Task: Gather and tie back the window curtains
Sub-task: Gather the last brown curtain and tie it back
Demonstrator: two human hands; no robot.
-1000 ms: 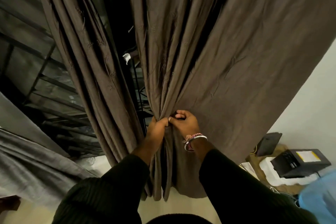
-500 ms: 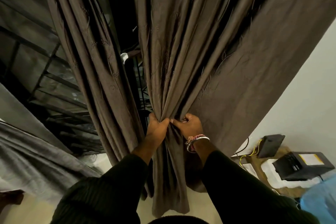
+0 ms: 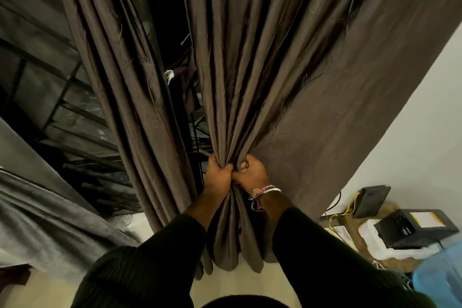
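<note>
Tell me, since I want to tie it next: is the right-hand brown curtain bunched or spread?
Bunched: both the left hand and the right hand grip the brown curtain into tight pleats.

You have two brown curtains: one [image 3: 120, 77] hanging on the left, one [image 3: 300, 70] on the right. You have two hands on the right one: your left hand [image 3: 218, 174] and right hand [image 3: 252, 172], both gripping the same bunch of folds, side by side and touching. One bracelet [image 3: 263, 192] sits on your right wrist. One grey cloth [image 3: 45, 220] lies at the near left. On the right you have two black boxes, one [image 3: 372, 199] farther, one [image 3: 412, 229] nearer, one yellow cable [image 3: 346, 212], and one blue bag [image 3: 440, 272].
</note>
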